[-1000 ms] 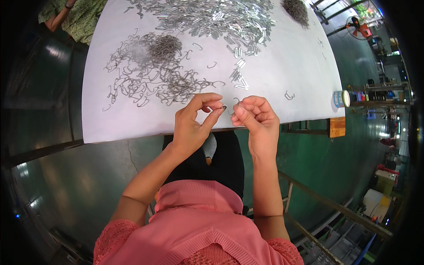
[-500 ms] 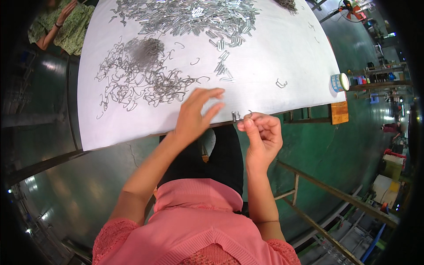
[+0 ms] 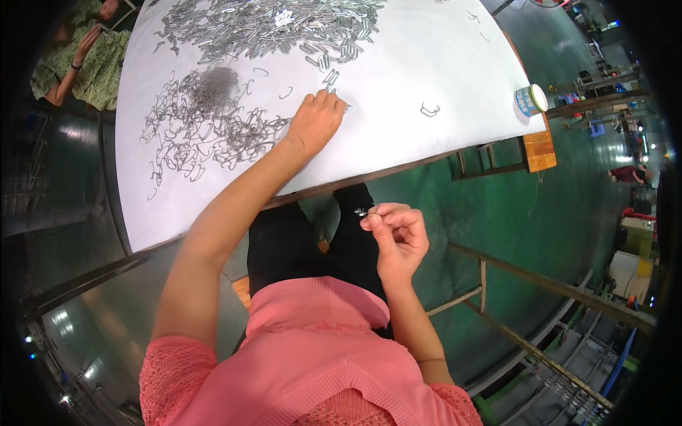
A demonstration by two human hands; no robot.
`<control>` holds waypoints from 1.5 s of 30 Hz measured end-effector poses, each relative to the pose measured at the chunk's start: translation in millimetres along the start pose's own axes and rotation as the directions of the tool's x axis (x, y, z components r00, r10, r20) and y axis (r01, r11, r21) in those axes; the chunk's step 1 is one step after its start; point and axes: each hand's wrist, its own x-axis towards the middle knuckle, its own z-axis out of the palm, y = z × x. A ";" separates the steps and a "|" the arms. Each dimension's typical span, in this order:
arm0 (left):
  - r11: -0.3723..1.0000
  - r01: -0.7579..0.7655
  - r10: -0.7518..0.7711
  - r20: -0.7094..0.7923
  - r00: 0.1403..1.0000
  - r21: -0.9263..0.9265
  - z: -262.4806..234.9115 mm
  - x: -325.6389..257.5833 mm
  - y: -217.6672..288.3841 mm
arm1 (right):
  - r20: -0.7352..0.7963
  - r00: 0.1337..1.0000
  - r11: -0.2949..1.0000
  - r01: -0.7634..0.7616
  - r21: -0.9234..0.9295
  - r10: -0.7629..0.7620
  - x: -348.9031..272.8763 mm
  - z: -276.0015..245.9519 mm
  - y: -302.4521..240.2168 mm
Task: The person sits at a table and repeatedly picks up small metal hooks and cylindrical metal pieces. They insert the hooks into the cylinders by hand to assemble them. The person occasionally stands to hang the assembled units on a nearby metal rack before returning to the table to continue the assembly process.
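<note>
Over the table, my left hand presses its curled fingers down among small slotted metal pieces. A bit of shiny metal shows beside its fingertips, but what the fingers hold is hidden. In front of the table edge, above my lap, my right hand is closed in a pinch between thumb and forefinger. A thin bent wire hook sits in that pinch, with a small shiny metal piece at its end. Left of my left hand lies a loose pile of bent wire hooks.
A large heap of slotted metal pieces covers the far part of the white table. One or two hooks lie apart at right. A paper tub stands near the right corner. Another person's hand is at far left.
My left hand has moved forward and its fingers have come down onto the slotted metal pieces. My right hand has drawn back off the table edge, still pinching the hook. The view has shifted slightly.
</note>
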 end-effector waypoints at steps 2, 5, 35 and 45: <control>0.943 0.138 -0.144 0.002 0.990 -0.304 -11.9 -4.6 2.5 | 0.010 1.000 1.000 0.006 -0.024 -0.006 -7.1 -0.6 6.0; 0.524 0.400 -0.320 0.262 0.910 -0.752 -60.1 -20.1 21.4 | 0.019 0.999 0.999 0.029 -0.035 -0.028 -12.7 0.5 12.0; 0.218 0.160 -0.388 0.065 0.919 -0.963 -109.3 -120.6 55.2 | 0.425 0.905 0.738 0.264 -0.622 0.034 139.0 66.6 68.3; 0.215 0.156 -0.423 0.052 0.905 -0.964 -110.9 -136.1 45.7 | 0.377 0.748 0.175 0.339 -0.925 0.546 262.9 199.0 159.4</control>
